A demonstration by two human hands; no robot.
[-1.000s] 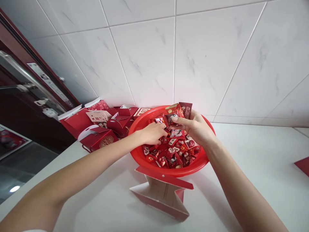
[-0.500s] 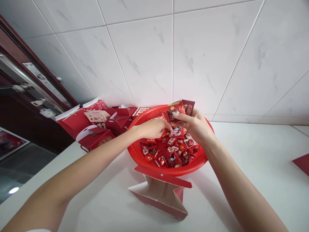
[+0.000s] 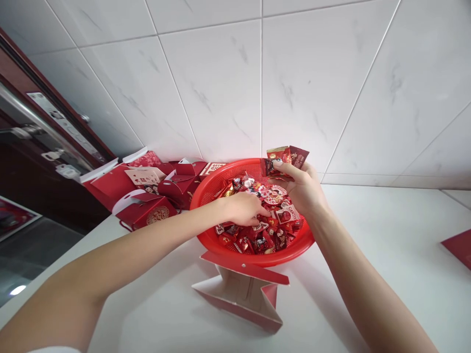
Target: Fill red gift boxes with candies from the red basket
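Note:
A red plastic basket [image 3: 294, 254] holds many wrapped candies [image 3: 263, 240] in red, white and dark wrappers. My left hand [image 3: 247, 210] is down among them, its index finger reaching toward a white-and-red packet [image 3: 287, 214]; the other fingers are curled, and whether they grip anything is hidden. Above the basket's right rear side, my right hand [image 3: 303, 185] pinches several candy packets [image 3: 281, 159], gold-red and dark red, between thumb and fingers. In front of the basket stands an open red carton [image 3: 246, 296] with a pale inside.
Several red gift boxes [image 3: 147, 208] are crowded at the left against the tiled wall [image 3: 221, 88]. A red piece [image 3: 458, 247] lies at the right edge of the white table [image 3: 382, 245]. A dark door frame with metal fittings [image 3: 66, 122] stands at far left.
My left hand has moved down and slightly right within the candies. My right hand, still holding its packets, has shifted a little right. More candies show at the basket's back.

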